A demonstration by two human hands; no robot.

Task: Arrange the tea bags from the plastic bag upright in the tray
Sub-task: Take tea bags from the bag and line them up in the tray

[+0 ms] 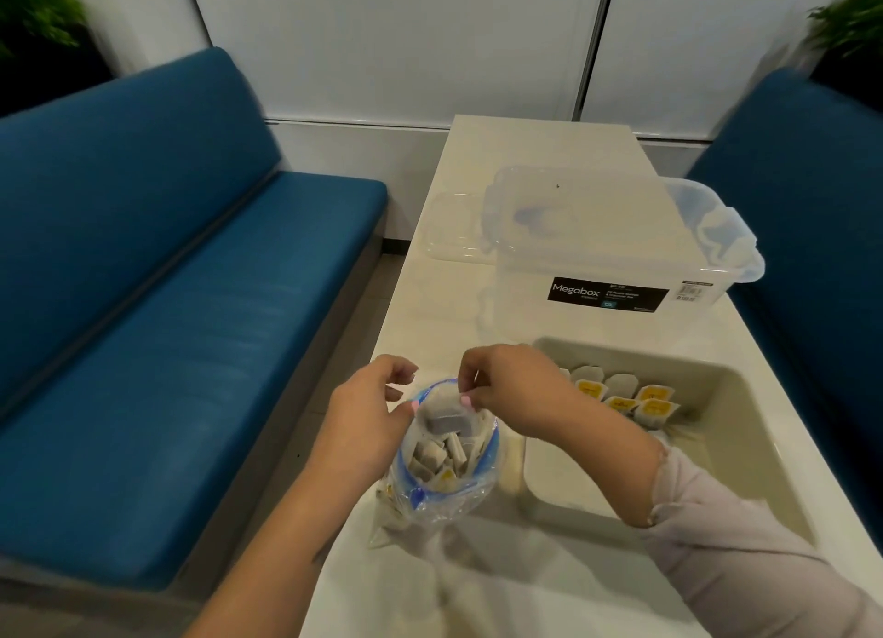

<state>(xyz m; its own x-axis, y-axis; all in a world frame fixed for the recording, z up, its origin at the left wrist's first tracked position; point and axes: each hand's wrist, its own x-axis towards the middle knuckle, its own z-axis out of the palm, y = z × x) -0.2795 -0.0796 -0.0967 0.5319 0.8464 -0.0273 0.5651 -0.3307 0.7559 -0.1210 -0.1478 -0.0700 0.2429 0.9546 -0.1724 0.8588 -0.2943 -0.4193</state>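
A clear plastic bag point(444, 475) with a blue zip rim stands open near the table's left edge, with several tea bags inside. My left hand point(368, 413) holds the bag's rim at its left side. My right hand point(511, 389) pinches a tea bag point(446, 415) by its top, just above the bag's mouth. To the right lies the beige tray point(745, 427), where several tea bags point(621, 398) with yellow tags stand upright at its far end.
A clear Megabox storage box point(616, 250) with its lid stands beyond the tray on the white table point(540, 145). Blue benches point(167, 303) flank the table on both sides. Plants sit in the far corners.
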